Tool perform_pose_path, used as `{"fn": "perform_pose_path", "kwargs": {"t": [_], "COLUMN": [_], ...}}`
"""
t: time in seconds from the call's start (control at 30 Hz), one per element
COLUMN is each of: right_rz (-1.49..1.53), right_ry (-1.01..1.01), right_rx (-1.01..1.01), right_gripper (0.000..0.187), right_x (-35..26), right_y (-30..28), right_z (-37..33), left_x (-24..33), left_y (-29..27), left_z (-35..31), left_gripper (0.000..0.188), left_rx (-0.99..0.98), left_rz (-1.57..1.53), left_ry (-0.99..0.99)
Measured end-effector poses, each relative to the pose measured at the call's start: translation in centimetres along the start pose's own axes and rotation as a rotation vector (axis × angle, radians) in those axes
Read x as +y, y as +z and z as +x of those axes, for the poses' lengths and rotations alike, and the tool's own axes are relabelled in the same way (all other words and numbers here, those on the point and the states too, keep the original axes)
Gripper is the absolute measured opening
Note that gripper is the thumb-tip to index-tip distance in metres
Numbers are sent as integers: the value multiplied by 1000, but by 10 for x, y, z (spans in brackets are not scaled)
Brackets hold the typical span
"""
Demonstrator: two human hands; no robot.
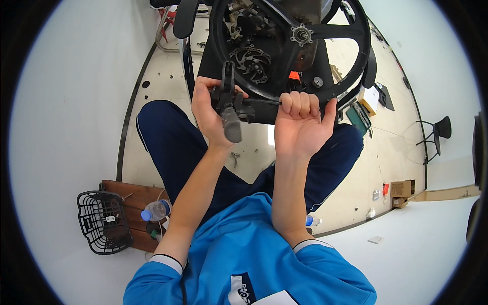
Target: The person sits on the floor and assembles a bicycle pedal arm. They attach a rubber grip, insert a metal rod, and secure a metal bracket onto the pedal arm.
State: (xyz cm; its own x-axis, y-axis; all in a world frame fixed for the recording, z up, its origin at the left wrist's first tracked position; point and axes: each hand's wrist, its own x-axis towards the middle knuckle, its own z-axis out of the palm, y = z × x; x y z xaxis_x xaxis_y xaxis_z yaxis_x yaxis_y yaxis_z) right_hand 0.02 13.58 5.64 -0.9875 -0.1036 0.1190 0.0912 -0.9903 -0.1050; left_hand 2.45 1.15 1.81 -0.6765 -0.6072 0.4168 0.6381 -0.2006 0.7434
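Observation:
My left hand (207, 109) is wrapped round a black handle-like part (232, 124) with a ribbed end and a lever-like prong. A thin dark rod or cable (265, 101) runs from that part to my right hand (302, 122). The right fingers are curled closed over its end, palm up, with the thumb held apart. Just beyond both hands, a large black spoked wheel (362, 56) with a metal hub (301, 34) lies on a black chair. A brake disc (251, 63) shows through the wheel's opening.
An orange-red item (295, 76) and a small round metal piece (317, 82) lie near the wheel. Chair armrests (187, 18) flank it. At lower left are a black basket (104, 223), brown boards (137, 213) and a bottle (156, 209). A green case (359, 119) sits right.

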Motion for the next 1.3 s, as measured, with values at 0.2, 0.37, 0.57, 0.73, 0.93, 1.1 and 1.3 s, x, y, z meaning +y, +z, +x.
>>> {"fn": "perform_pose_path", "kwargs": {"t": [0.2, 0.37, 0.57, 0.73, 0.93, 1.1, 1.3], "right_rz": [126, 282, 271, -47, -74, -379, -16], "right_ry": [-19, 153, 271, -3, -45, -99, -9], "right_rx": [96, 37, -88, -327, -557, -837, -228], "right_gripper": [51, 50, 48, 49, 58, 57, 53], "right_x": [-11, -23, -28, -21, -29, -41, -38], "right_y": [-4, -9, -14, 1, 0, 20, 21], "right_z": [20, 31, 32, 22, 16, -3, 3], "left_x": [7, 12, 10, -5, -1, 4, -1], "left_y": [13, 13, 4, 17, 24, 44, 32], "left_z": [-10, -24, -16, -25, -27, -43, -37], "left_gripper": [31, 39, 35, 27, 27, 37, 33], "left_rx": [-4, -130, -252, 80, 173, 332, 106], "left_rz": [105, 69, 0, -148, -374, -626, -302], "left_ry": [140, 308, 347, 11, -248, -504, -57]}}
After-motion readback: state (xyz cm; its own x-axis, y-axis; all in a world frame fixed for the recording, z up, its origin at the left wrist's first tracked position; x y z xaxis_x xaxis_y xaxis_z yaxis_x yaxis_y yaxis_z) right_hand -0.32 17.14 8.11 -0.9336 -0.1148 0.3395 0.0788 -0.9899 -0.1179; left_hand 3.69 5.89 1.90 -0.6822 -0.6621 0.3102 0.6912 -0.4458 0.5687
